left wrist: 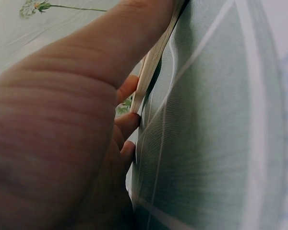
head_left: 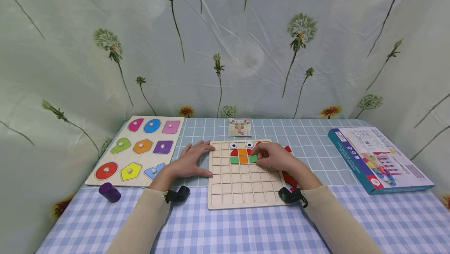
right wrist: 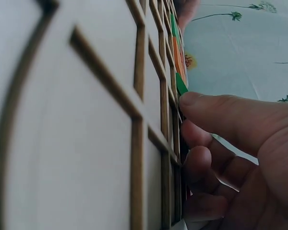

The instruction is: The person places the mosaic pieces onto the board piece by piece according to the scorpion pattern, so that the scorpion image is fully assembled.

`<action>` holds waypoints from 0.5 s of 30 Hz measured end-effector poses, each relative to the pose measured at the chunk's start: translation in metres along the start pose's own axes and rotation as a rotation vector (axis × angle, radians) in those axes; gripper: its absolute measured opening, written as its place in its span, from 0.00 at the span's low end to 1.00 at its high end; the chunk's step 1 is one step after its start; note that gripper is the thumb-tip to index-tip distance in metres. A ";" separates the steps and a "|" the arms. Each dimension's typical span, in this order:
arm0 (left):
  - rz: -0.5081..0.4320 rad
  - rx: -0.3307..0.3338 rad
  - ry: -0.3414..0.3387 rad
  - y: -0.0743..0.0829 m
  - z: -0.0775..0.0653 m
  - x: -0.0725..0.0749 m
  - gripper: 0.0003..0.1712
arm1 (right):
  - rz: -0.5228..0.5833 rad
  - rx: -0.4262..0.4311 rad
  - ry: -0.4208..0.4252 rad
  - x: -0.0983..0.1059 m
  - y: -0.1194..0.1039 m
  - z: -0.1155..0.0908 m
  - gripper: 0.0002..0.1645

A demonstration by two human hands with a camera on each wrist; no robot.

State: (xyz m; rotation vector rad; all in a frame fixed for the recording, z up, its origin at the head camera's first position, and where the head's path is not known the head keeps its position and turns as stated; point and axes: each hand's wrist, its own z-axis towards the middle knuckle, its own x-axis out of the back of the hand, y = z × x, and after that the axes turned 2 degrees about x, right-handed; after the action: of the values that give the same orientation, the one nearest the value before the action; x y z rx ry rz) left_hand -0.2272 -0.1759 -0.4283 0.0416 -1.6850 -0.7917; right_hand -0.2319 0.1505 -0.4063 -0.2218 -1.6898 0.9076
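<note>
A wooden grid board (head_left: 246, 187) lies in front of me. My right hand (head_left: 277, 156) pinches a green square tile (head_left: 252, 159) over the upper grid; in the right wrist view this tile (right wrist: 181, 84) is tilted at the thumb tip. Beside it are orange tiles (head_left: 243, 152), another green tile (head_left: 234, 160), rounded red pieces (head_left: 234, 152) and two eye tiles (head_left: 233, 145). The right fingers partly hide a red piece. My left hand (head_left: 190, 162) touches the board's left edge with spread fingers; the left wrist view shows fingertips at the board's side (left wrist: 149, 72).
Loose red pieces (head_left: 290, 179) lie right of the board, partly behind the right forearm. A pattern card (head_left: 240, 128) stands behind it. On the left are a knobbed shape puzzle (head_left: 140, 160) and a purple cylinder (head_left: 109, 192). A game box (head_left: 379, 160) lies at right.
</note>
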 end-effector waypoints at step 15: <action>-0.007 -0.001 -0.002 0.001 0.000 0.000 0.50 | 0.066 0.001 -0.052 0.004 0.001 -0.002 0.12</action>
State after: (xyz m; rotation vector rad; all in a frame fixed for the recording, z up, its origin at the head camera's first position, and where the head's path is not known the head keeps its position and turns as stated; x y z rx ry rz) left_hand -0.2267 -0.1755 -0.4277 0.0455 -1.6874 -0.7982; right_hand -0.2313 0.1542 -0.4038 -0.2570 -1.7388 0.9706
